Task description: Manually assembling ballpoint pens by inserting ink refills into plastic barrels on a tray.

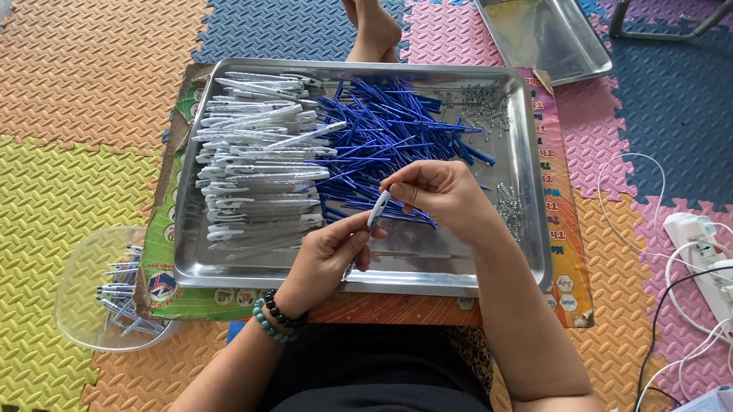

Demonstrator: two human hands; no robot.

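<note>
White pen barrel held above steel tray, long axis tilted, upper end toward right hand, which pinches it; left hand grips lower end. Smooth plastic, slim, cylindrical.

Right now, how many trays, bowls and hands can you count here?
Steel trays: 2, a big tray with pen parts and a small tray behind it
Clear plastic bowl: 1
Hands: 2, left hand and right hand, both on a white pen barrel
Total: 5
</note>
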